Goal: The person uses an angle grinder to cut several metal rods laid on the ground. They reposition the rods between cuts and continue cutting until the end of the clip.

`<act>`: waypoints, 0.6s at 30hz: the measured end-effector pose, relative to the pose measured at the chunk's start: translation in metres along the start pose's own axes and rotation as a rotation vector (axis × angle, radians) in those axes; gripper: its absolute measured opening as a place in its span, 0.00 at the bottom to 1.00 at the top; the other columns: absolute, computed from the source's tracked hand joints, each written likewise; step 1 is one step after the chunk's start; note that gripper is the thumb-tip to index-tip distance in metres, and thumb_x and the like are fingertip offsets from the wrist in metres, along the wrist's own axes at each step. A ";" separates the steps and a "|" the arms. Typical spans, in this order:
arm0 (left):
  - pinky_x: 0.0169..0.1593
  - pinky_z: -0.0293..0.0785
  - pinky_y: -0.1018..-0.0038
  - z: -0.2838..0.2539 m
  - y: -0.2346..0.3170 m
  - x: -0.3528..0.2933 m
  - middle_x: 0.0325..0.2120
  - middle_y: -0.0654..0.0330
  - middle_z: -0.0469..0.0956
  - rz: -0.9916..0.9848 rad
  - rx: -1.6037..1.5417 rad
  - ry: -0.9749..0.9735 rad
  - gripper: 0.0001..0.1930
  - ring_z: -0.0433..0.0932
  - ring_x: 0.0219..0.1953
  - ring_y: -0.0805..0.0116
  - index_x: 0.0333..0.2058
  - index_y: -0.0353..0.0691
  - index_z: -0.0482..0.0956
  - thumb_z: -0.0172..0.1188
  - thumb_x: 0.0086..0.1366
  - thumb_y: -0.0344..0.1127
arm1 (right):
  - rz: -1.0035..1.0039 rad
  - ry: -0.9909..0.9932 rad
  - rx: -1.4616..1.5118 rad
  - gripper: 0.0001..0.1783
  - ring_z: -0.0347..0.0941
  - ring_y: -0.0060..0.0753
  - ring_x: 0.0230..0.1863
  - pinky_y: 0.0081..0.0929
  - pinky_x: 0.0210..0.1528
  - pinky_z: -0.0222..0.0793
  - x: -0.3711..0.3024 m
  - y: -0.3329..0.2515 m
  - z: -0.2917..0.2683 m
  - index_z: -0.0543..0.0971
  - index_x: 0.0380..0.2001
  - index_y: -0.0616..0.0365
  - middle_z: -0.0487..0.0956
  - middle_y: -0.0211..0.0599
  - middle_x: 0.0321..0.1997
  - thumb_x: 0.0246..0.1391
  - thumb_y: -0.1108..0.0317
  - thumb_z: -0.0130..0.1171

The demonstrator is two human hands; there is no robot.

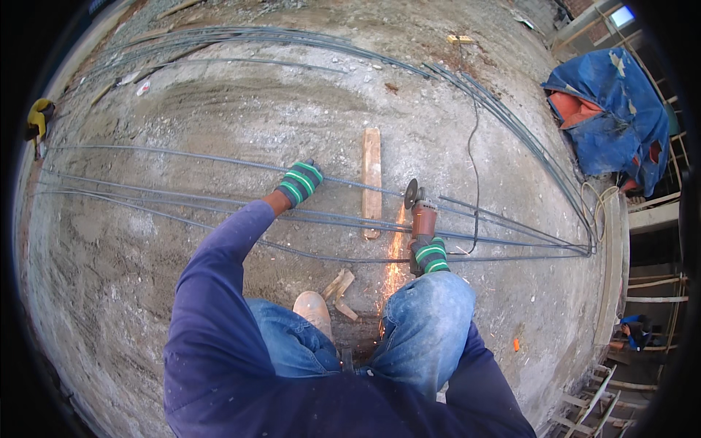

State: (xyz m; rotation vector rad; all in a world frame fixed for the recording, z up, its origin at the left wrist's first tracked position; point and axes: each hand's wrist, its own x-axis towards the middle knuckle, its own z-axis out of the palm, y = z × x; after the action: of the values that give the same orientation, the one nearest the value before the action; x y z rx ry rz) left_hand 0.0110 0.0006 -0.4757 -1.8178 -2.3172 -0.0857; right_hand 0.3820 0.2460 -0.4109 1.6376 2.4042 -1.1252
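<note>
My left hand [301, 182], in a green and grey striped glove, is closed around a long steel rebar [219, 158]. My right hand [429, 255], gloved the same way, grips a reddish angle grinder [423, 221]. The grinder's disc [411, 193] meets the rebar to the right of a wooden plank [372, 175], which lies crosswise under the bar. Orange sparks [394, 270] stream from the disc back toward my knees. Several more rebars [339, 219] run side by side nearer to me, passing under the grinder.
A power cord [476, 146] trails over the dusty ground, near a yellow socket strip [459, 39]. Bundled rebars [292, 34] curve along the far side. Wood scraps [339, 286] lie beside my shoe. A blue tarp [613, 109] covers something at right. People are at the far left [38, 124] and right [637, 331].
</note>
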 end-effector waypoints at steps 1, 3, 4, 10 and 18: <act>0.45 0.81 0.59 0.001 0.000 0.000 0.34 0.52 0.84 -0.004 0.017 -0.007 0.06 0.85 0.41 0.53 0.31 0.41 0.85 0.59 0.61 0.31 | -0.002 0.002 0.002 0.21 0.82 0.44 0.29 0.44 0.29 0.81 0.000 -0.001 0.000 0.78 0.43 0.63 0.81 0.45 0.31 0.49 0.64 0.72; 0.44 0.81 0.58 0.002 0.000 0.000 0.34 0.52 0.84 -0.006 0.039 0.026 0.06 0.85 0.41 0.53 0.30 0.42 0.86 0.59 0.61 0.31 | -0.007 -0.002 0.002 0.21 0.82 0.43 0.29 0.44 0.29 0.81 0.000 -0.001 -0.001 0.78 0.43 0.63 0.81 0.44 0.31 0.49 0.64 0.72; 0.44 0.81 0.58 0.003 0.000 0.001 0.34 0.52 0.84 -0.005 0.048 -0.002 0.06 0.84 0.41 0.52 0.30 0.42 0.86 0.59 0.61 0.31 | -0.008 -0.001 0.001 0.21 0.82 0.43 0.29 0.44 0.29 0.81 0.000 -0.002 -0.001 0.78 0.43 0.63 0.81 0.44 0.30 0.49 0.64 0.72; 0.42 0.80 0.60 0.008 -0.001 0.000 0.33 0.53 0.84 0.000 0.031 -0.028 0.06 0.84 0.42 0.54 0.30 0.43 0.85 0.60 0.61 0.31 | -0.008 -0.002 0.009 0.20 0.81 0.43 0.29 0.44 0.28 0.81 -0.001 -0.003 -0.001 0.78 0.43 0.63 0.81 0.44 0.30 0.49 0.65 0.72; 0.49 0.78 0.55 0.002 0.000 -0.003 0.38 0.54 0.85 -0.035 0.040 -0.094 0.08 0.83 0.46 0.52 0.37 0.44 0.86 0.60 0.63 0.35 | -0.008 -0.003 0.023 0.20 0.81 0.42 0.28 0.43 0.28 0.81 -0.002 -0.002 -0.002 0.78 0.43 0.63 0.81 0.44 0.30 0.49 0.65 0.72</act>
State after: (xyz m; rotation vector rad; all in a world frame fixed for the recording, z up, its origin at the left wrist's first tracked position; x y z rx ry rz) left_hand 0.0111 -0.0016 -0.4781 -1.7998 -2.3958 0.0412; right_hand 0.3817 0.2454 -0.4079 1.6330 2.4077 -1.1604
